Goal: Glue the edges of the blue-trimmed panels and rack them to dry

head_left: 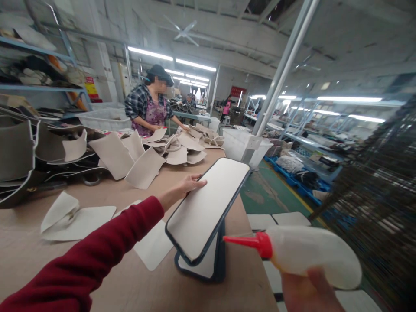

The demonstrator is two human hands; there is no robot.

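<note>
My left hand (pixel 183 188), in a red sleeve, grips the left edge of a cream rectangular panel with a dark rim (pixel 208 208) and holds it tilted up above the table. A second similar panel (pixel 203 265) lies flat under it on the brown table (pixel 136 286). My right hand (pixel 307 290) at the bottom right is closed around a white squeeze bottle with a red nozzle (pixel 312 255). The nozzle tip points left and ends just right of the tilted panel's lower edge.
Cream fabric pieces (pixel 78 221) lie on the table to the left, and piles of them (pixel 146 160) farther back. A co-worker in a plaid shirt (pixel 147 110) handles pieces at the far end. White bins (pixel 247 149), shelves (pixel 35 86) and a wire rack (pixel 380 182) surround the table.
</note>
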